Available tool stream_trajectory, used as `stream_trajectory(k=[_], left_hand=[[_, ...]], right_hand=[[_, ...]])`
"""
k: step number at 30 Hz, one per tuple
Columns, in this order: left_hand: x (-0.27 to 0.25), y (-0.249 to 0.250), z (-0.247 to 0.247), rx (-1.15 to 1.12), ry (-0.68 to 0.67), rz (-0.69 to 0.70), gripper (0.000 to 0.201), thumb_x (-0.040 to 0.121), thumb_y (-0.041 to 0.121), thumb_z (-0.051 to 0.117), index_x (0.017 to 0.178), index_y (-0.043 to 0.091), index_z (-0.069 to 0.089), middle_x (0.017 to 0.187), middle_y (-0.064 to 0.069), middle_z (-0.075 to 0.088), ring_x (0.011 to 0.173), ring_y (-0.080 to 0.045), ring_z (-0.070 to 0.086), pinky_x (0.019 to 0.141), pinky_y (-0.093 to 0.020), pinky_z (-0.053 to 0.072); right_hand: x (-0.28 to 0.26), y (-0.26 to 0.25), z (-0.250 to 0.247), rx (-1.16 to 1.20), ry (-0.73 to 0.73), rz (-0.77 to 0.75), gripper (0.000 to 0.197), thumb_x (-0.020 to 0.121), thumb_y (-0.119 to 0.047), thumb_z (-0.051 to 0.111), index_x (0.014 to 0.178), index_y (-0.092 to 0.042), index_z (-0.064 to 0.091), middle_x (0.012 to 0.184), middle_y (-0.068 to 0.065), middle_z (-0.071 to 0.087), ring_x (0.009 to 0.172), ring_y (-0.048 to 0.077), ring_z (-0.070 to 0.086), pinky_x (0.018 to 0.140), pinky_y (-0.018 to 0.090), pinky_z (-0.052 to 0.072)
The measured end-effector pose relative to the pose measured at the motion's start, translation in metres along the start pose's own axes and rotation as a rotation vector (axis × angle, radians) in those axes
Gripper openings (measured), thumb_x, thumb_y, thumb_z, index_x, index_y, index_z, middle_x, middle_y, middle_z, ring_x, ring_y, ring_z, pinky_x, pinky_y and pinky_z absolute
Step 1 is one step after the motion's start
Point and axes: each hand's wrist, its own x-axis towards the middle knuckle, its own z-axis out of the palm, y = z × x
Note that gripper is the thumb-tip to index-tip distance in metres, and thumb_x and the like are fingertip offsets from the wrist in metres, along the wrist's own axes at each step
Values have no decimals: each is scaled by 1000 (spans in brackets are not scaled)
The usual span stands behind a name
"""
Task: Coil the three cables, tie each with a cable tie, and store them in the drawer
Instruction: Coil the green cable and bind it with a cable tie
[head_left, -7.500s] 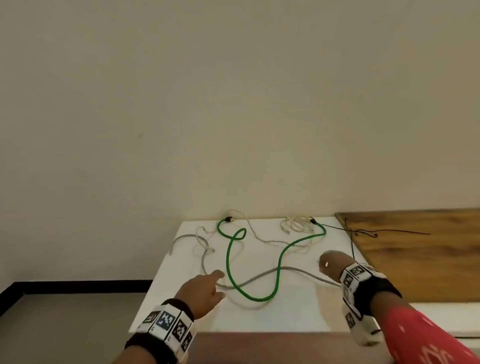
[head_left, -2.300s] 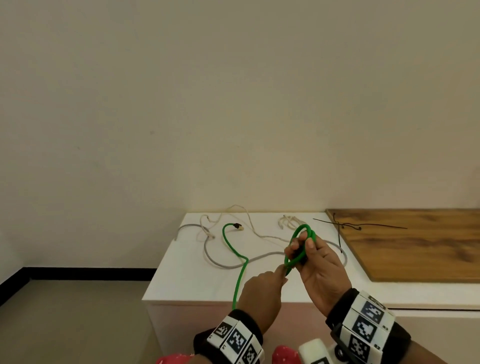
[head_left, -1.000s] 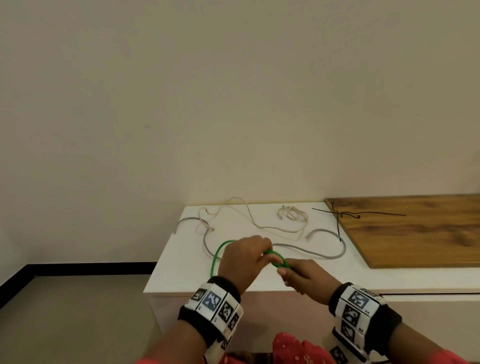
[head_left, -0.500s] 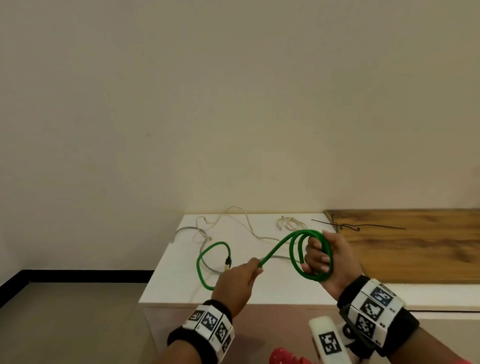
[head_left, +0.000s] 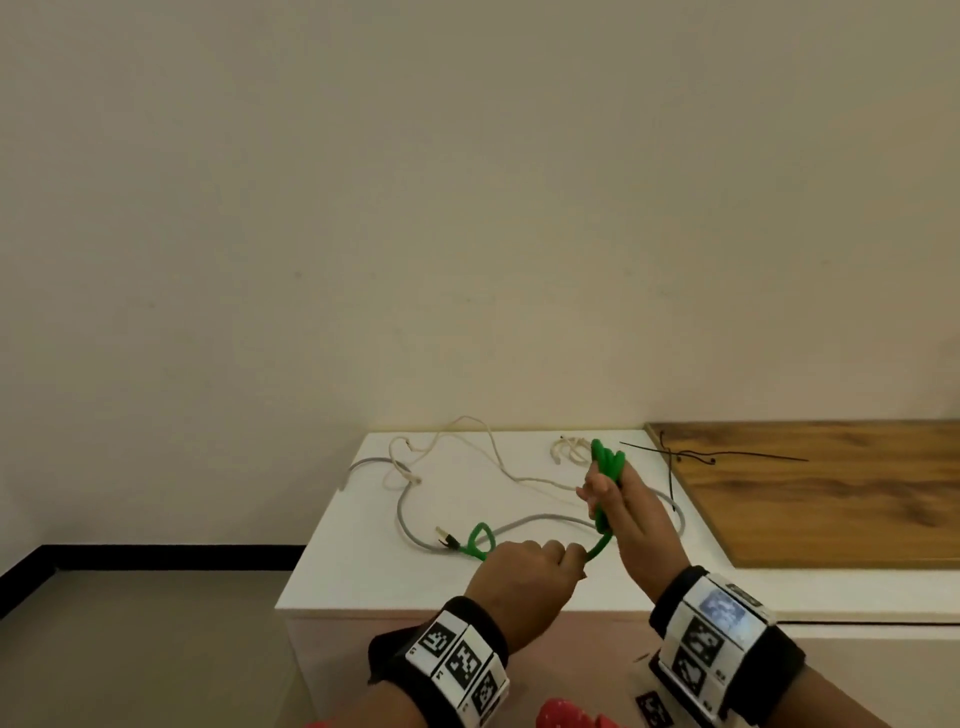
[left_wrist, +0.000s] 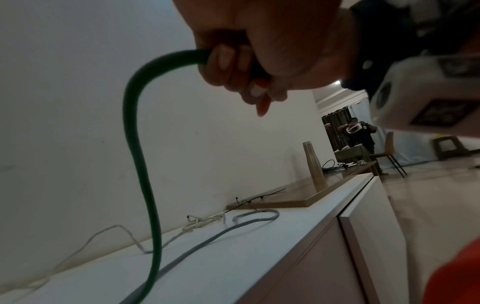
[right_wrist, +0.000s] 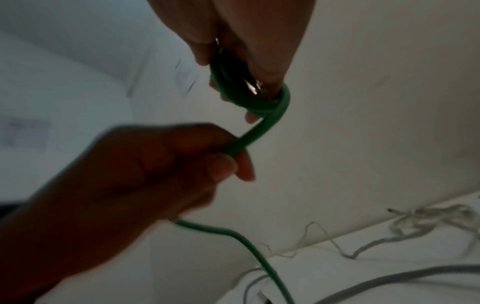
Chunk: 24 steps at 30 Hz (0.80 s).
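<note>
My right hand (head_left: 618, 499) is raised over the white cabinet top (head_left: 374, 577) and grips a small coil of the green cable (head_left: 607, 467). My left hand (head_left: 530, 571) is closed around the same green cable (left_wrist: 135, 127) a short way below the coil. The cable's free end loops down to its plug (head_left: 447, 538) on the cabinet. In the right wrist view the green coil (right_wrist: 249, 98) is wound round my right fingers. A grey cable (head_left: 402, 512) and a thin white cable (head_left: 498, 460) lie loose on the cabinet. Black cable ties (head_left: 691, 457) lie across the edge of the wooden board (head_left: 831, 499).
The cabinet stands against a plain wall, with bare floor (head_left: 145, 649) to its left. A cabinet door front (left_wrist: 374, 236) shows below the top. A metal bottle (left_wrist: 313, 162) stands further along the board. A person and a chair are far off in the room.
My right hand has turned and risen, so the coil now stands upright in it. My left hand has moved closer along the cable, and the free tail has become shorter.
</note>
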Motion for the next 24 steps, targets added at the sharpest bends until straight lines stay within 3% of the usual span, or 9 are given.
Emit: stream_trajectory(k=[2, 4, 10, 12, 14, 17, 19, 22, 24], left_hand=[[0, -2, -2, -10, 81, -14, 20, 76, 44, 60, 65, 26, 57, 43, 8, 52, 32, -7, 47, 32, -15, 28], [-1, -5, -1, -48, 170, -48, 29, 82, 41, 42, 61, 26, 55, 43, 8, 53, 34, -7, 47, 33, -15, 29], [-3, -16, 2, -111, 303, 16, 22, 85, 36, 39, 73, 23, 52, 53, 8, 57, 42, -8, 50, 35, -19, 36], [-2, -19, -1, -126, 334, 17, 18, 85, 37, 40, 79, 22, 45, 56, 8, 57, 44, -8, 50, 37, -20, 38], [-1, -22, -4, -115, 360, -5, 23, 85, 42, 39, 77, 22, 47, 56, 8, 56, 44, -8, 49, 38, -19, 37], [2, -27, -6, -186, 315, -100, 26, 83, 45, 38, 71, 23, 45, 54, 8, 54, 43, -7, 48, 37, -18, 33], [1, -31, -8, -288, 258, -208, 28, 86, 48, 32, 74, 24, 40, 59, 8, 55, 48, -5, 48, 39, -17, 34], [2, -34, -11, -691, 224, -304, 38, 86, 45, 29, 87, 14, 52, 78, -3, 59, 67, -9, 46, 58, -24, 41], [2, -32, -12, -876, 225, -353, 42, 89, 38, 29, 92, 6, 55, 80, -4, 56, 69, -10, 47, 64, -23, 38]], right_hand=[[-4, 5, 2, -290, -81, -76, 32, 84, -53, 35, 83, -23, 47, 68, -5, 50, 58, 6, 46, 57, 15, 36], [-5, 7, 3, -617, -180, -68, 23, 92, -37, 40, 91, -15, 47, 85, 0, 54, 71, 10, 44, 63, 19, 33], [-3, 4, 1, -970, -395, 46, 26, 98, -27, 33, 108, -8, 47, 114, 7, 59, 101, 24, 54, 71, 25, 31], [-5, 2, 1, -939, -436, 29, 28, 97, -28, 30, 104, -9, 48, 104, 6, 60, 98, 26, 55, 69, 25, 28], [-6, 0, -2, -793, -494, 29, 38, 90, -46, 20, 87, -17, 45, 78, -3, 53, 81, 23, 55, 63, 26, 28], [-8, -3, -4, -705, -632, 34, 50, 76, -67, 14, 75, -24, 41, 64, -13, 39, 59, 0, 42, 55, 15, 29], [-9, -5, -4, -655, -662, 57, 38, 89, -56, 32, 72, -24, 44, 62, -15, 40, 54, -2, 43, 52, 12, 30], [-5, -7, -6, -380, -522, 226, 38, 94, -36, 41, 59, -24, 47, 52, -10, 47, 51, 2, 52, 50, 7, 39], [-1, -9, -7, -133, -497, 365, 42, 95, -32, 41, 57, -15, 48, 39, -9, 43, 37, 4, 45, 55, 20, 51]])
